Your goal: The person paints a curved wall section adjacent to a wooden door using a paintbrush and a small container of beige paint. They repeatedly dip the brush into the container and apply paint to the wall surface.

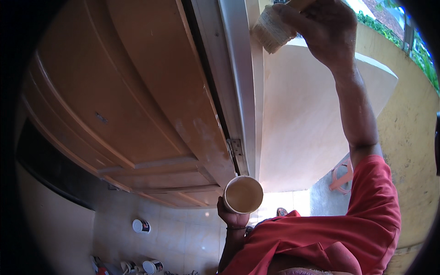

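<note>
Right hand (332, 34) raised and gripping a wide brush (275, 30) near its head; to that hand's left, the bristles appear to meet the pale edge of the wall (302, 110) next to the door frame (238, 68), though how firmly they press cannot be told. Well below and to the left of the right hand, the left hand (230, 215) is closed around the side of a pale cup (225, 195), its mouth facing up, with what looks like a cream liquid inside. Just beyond the left hand lie the lower part of the brown door (137, 91) and a metal hinge (235, 146).

Doing this well, I judge, calls for light, even strokes along the edge, led by the bristle tips on the side near the frame, so that nothing strays onto it. The bristles look thickly coated, so wiping off excess on the cup's rim would limit drips. Holding the cup level and a little clear of the door should guard against a knock and a spill.
</note>
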Motion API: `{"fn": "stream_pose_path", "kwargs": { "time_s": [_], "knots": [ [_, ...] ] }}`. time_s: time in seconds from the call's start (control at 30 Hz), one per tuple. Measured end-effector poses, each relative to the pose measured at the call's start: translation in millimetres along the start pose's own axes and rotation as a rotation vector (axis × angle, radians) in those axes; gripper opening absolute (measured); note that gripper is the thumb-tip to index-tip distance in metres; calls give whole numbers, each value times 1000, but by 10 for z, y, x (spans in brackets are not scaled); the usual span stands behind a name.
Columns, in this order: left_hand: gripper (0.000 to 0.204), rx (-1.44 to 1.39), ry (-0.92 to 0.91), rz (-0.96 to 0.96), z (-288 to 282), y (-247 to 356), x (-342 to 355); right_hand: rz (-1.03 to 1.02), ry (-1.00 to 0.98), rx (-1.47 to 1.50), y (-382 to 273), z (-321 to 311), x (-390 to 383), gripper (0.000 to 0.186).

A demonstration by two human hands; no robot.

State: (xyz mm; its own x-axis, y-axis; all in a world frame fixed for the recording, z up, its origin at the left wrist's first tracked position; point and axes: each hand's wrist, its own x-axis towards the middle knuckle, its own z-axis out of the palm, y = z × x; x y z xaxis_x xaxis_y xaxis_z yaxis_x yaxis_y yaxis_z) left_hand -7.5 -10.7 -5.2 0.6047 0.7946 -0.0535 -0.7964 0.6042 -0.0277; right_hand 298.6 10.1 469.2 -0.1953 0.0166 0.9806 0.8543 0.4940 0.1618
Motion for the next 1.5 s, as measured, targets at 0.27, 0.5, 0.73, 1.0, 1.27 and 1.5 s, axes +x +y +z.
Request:
{"fn": "stream_pose_path", "kwargs": {
  "time_s": [0.27, 0.5, 0.73, 1.0, 1.27, 1.5],
  "knots": [
    [71, 114, 46, 1, 66, -39, 12, -423, 23, -79, 260, -407, 77, 34],
    [69, 136, 13, -25, 141, -64, 8, -728, -24, -406, 333, -294, 61, 31],
    [68, 112, 2, -31, 127, -66, -4, -866, -113, -494, 478, -190, 293, 29],
    [66, 138, -10, -15, 223, -120, 24, -829, -200, -510, 555, -74, 163, 34],
    [64, 116, -26, -12, 191, -85, 44, -790, -272, -548, 315, -79, 46, 31],
    [64, 109, 24, -17, 149, -70, 79, -714, -356, -502, 106, -100, -122, 30]
  ]
}}
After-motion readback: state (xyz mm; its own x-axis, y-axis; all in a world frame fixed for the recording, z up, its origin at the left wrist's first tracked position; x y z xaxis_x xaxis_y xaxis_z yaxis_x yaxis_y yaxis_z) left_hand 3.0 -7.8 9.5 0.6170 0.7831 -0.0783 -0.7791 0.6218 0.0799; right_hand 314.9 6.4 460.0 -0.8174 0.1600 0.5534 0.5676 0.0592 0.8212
